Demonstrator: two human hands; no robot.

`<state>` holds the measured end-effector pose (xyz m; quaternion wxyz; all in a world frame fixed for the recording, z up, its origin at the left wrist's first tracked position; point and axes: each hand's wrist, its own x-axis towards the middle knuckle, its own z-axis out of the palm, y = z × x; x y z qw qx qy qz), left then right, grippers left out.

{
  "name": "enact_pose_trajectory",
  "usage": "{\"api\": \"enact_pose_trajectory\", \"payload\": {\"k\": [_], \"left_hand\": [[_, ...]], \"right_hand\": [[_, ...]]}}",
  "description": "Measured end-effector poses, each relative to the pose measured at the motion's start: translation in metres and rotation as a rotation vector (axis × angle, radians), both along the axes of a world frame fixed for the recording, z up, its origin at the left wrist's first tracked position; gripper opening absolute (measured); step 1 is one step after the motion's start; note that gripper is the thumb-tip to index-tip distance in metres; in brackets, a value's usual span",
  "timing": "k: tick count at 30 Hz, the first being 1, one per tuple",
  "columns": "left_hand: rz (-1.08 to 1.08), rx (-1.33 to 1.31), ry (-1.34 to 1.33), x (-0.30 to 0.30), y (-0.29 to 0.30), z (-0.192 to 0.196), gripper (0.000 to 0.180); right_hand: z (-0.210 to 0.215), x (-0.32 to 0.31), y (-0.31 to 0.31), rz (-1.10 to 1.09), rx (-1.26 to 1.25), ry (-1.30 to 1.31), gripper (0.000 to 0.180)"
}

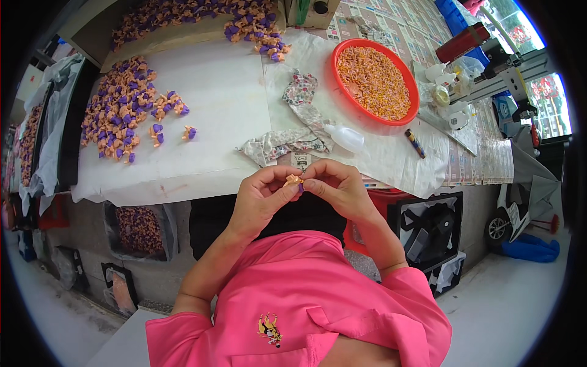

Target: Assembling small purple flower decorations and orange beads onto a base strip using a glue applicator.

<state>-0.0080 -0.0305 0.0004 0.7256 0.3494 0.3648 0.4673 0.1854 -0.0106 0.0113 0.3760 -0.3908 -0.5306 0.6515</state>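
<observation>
Just off the table's near edge, my two hands meet around a small peach and purple plastic figure piece [293,180]. My left hand [260,192] pinches it between thumb and fingertips. The thumb and forefinger of my right hand [336,186] press together at its right side; a tiny part there is too small to make out. Similar pieces lie in a heap [119,110] at the table's left, with a few loose ones nearer the middle. To the right, a round red tray [335,72] holds many tiny orange and yellow parts.
A patterned cloth [306,119] and a white squeeze bottle [346,138] lie beyond my hands. Farther right are a dark marker-like stick [415,143] and a metal stand [520,76]. More pieces are piled at the back. Below the table stand a lined bin [171,235] and a black crate [457,226].
</observation>
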Motion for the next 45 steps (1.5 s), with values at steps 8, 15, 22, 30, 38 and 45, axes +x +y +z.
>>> {"api": "enact_pose_trajectory", "payload": {"k": [8, 15, 22, 30, 38, 45], "left_hand": [[-0.029, -0.007, 0.033, -0.002, 0.001, -0.004, 0.026], [-0.071, -0.079, -0.011, -0.006, 0.002, -0.001, 0.029], [-0.065, -0.008, 0.06, -0.004, 0.003, 0.0, 0.03], [-0.053, 0.021, 0.013, 0.002, 0.004, 0.004, 0.029], [-0.006, 0.305, 0.031, 0.003, 0.002, 0.001, 0.027], [0.025, 0.344, 0.074, 0.01, -0.001, 0.003, 0.027]], "right_hand": [[0.002, 0.003, 0.005, 0.056, -0.2, 0.14, 0.014], [-0.001, 0.004, 0.003, 0.079, -0.28, 0.172, 0.012], [-0.015, 0.008, 0.006, 0.098, -0.341, 0.208, 0.014], [0.009, 0.001, -0.005, -0.035, -0.125, 0.059, 0.016], [0.006, 0.002, -0.012, -0.061, 0.201, -0.181, 0.017], [0.006, 0.003, -0.014, -0.127, 0.336, -0.317, 0.02]]}}
